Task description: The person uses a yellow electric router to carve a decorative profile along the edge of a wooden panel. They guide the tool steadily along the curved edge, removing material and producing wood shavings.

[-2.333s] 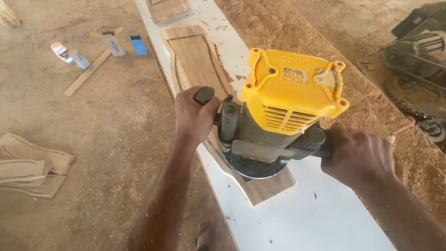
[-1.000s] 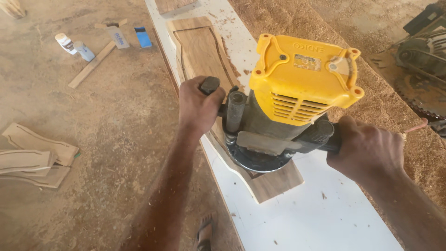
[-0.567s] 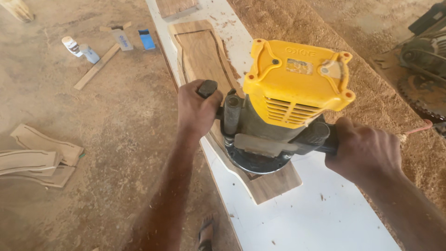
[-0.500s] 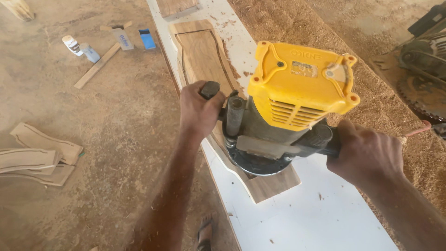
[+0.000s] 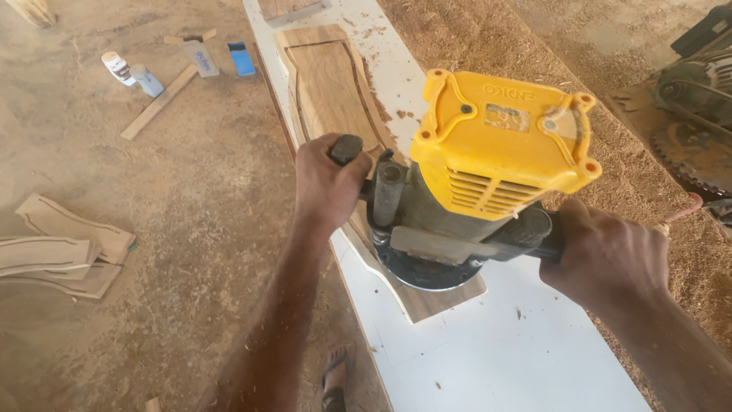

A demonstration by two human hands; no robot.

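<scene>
The router (image 5: 473, 191), yellow-capped over a dark grey body with a round black base, stands upright on a curved wooden board (image 5: 335, 99) lying along the white tabletop (image 5: 488, 358). The left hand (image 5: 328, 187) grips one black side handle, the right hand (image 5: 606, 255) the other. Sawdust (image 5: 473, 38) banks beside the tabletop.

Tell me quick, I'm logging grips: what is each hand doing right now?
Left hand: closed around the router's left handle knob.
Right hand: closed around the router's right handle.
</scene>
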